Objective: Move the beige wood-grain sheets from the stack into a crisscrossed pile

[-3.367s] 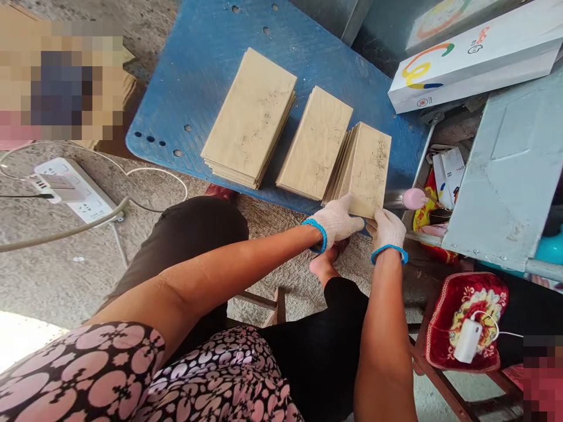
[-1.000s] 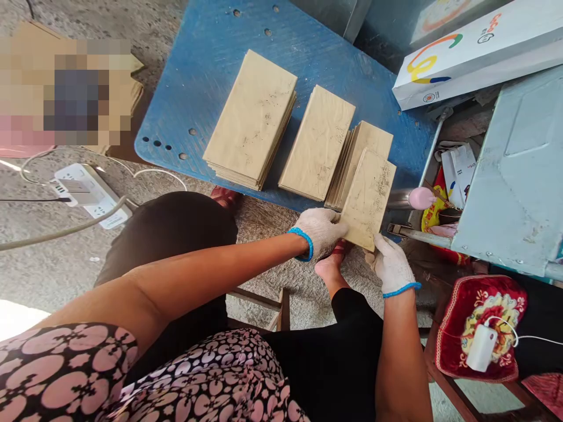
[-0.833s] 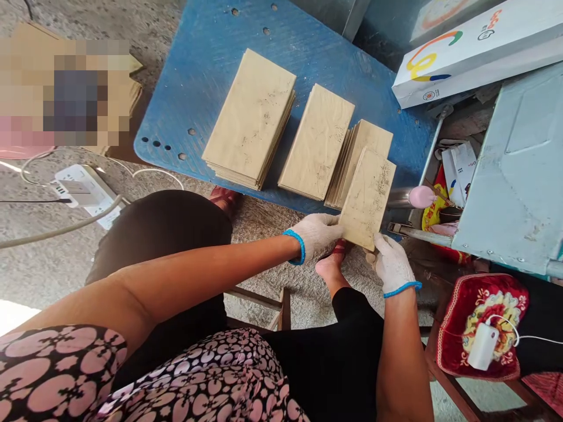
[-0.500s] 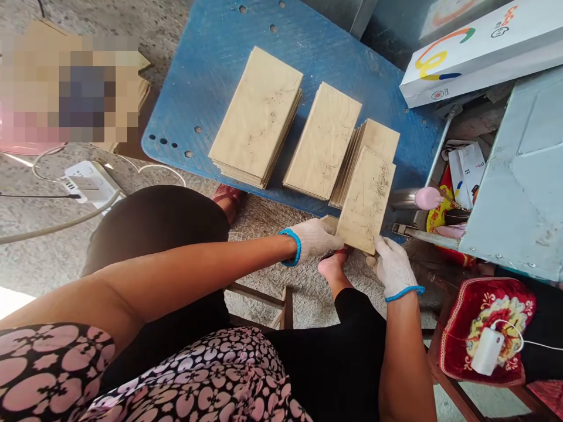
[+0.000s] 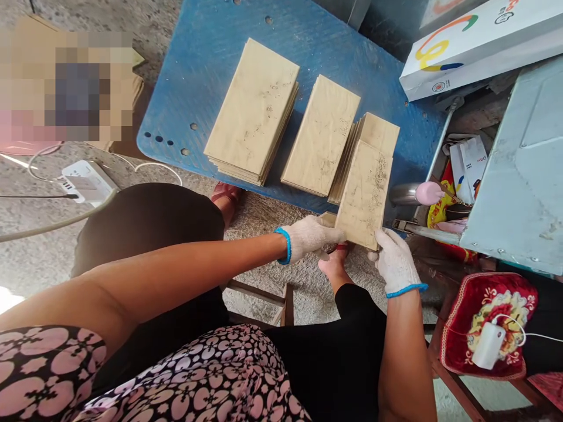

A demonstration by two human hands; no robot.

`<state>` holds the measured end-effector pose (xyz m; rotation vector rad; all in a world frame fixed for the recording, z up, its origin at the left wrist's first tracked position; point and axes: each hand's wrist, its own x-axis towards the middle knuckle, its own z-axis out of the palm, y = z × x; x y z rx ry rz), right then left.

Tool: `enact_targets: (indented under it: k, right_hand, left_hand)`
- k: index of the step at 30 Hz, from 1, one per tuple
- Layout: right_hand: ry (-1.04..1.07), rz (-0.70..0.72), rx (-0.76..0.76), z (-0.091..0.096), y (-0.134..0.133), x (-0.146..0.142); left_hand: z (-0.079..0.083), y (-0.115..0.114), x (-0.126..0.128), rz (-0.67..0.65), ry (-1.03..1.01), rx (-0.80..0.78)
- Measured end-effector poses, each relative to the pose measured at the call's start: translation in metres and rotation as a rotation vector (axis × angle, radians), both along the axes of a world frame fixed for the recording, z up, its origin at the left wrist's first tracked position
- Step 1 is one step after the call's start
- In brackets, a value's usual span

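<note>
Both my hands wear white knit gloves with blue cuffs. My left hand (image 5: 310, 236) and my right hand (image 5: 393, 261) grip the near end of a small bundle of tan rectangular boards (image 5: 364, 196), lifted off the leaning stack (image 5: 377, 130) at the right of the blue panel (image 5: 206, 53). A second piece peeks out under the bundle by my left fingers. A middle stack (image 5: 321, 135) and a left stack (image 5: 253, 108) lie flat on the panel. My bare foot (image 5: 332, 266) is below the hands.
A white printed box (image 5: 479, 44) lies at the upper right, above a grey metal sheet (image 5: 519, 170). A pink-capped tool (image 5: 417, 193) sits beside the panel. A power strip (image 5: 85, 183) with cables lies on the concrete floor at left. A red cushion (image 5: 484, 322) holds a white charger.
I pulled a few boards off the leaning stack towards me and hold them raised at its near end; my left hand shifted under their left corner. The camera moved slightly.
</note>
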<state>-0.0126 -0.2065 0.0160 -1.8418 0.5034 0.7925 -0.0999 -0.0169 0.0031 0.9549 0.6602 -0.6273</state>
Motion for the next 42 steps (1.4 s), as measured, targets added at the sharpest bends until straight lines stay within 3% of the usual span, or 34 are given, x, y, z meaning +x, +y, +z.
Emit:
enact_targets:
  k: [7,14,18,24,27,31,33,35,37,40,42]
  right_hand:
    - [-0.023,0.063,0.063,-0.007,-0.005,0.005]
    - [-0.075,-0.024,0.212,-0.023,0.008,0.023]
    - [-0.06,-0.058,0.22,-0.029,0.019,0.036]
    - [-0.084,-0.013,0.117,-0.024,0.039,0.036]
    - [-0.143,0.015,0.076,-0.022,0.041,0.031]
    - [-0.193,0.042,0.025,-0.023,0.035,0.023]
    - [-0.241,0.069,0.01,-0.022,0.032,0.019]
    - [-0.297,0.106,-0.004,-0.02,0.03,0.014]
    - [-0.35,0.147,-0.026,-0.017,0.029,0.008]
    - [-0.466,0.229,-0.117,-0.009,0.03,-0.003]
    - [-0.567,0.3,-0.177,-0.004,0.034,-0.012]
  left_hand:
    - [-0.005,0.001,0.001,0.087,0.052,-0.048]
    - [0.005,-0.002,0.002,0.145,0.067,-0.054]
    - [0.004,-0.003,-0.004,0.114,0.055,-0.022]
    - [0.002,0.0,-0.011,0.016,0.023,0.05]
    - [0.011,0.011,-0.009,-0.173,-0.026,0.132]
    - [0.022,0.036,-0.001,-0.671,-0.244,0.374]
    - [0.026,0.048,0.004,-0.722,-0.331,0.541]
    - [0.026,0.055,0.009,-0.565,-0.34,0.643]
    - [0.024,0.057,0.015,-0.31,-0.33,0.591]
    - [0.019,0.054,0.023,0.055,-0.368,0.252]
    - [0.017,0.05,0.026,0.227,-0.352,0.037]
